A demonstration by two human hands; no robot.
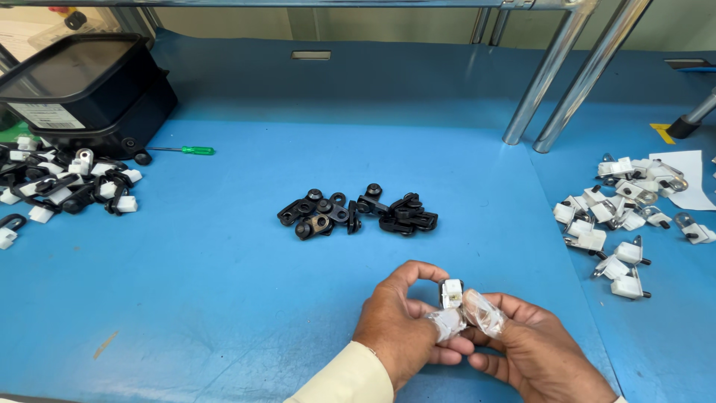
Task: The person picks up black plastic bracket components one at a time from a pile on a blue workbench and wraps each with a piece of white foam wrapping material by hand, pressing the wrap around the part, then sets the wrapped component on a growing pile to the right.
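Both hands meet low at the front edge of the blue table [224,298], and between them sits a small white block [451,293] with a black piece just behind it. The left hand [399,325] curls around from the left, fingers closed on the block's side, thumb arched over the top. The right hand [533,347] comes in from the right, its thumb and forefinger capped in clear plastic cots [483,312] and pinched shut against the block's lower edge. So both hands are clamped on the same little part, held just above the table.

Beyond them, mid-table, lies a heap of black brackets [358,214]. To the right is a scatter of white parts [623,224] with metal tabs beside a sheet of paper [690,179]. Far left, a mixed black-and-white pile [63,186] lies in front of a black bin [86,89], with a green screwdriver [186,150] lying nearby.

Judging the grip, the job wants steadiness: keep the block square between the two thumbs, press evenly rather than twisting, and hold it low over the table so a slip costs nothing. How the black piece seats in the white one cannot be told; the fingers cover the joint.
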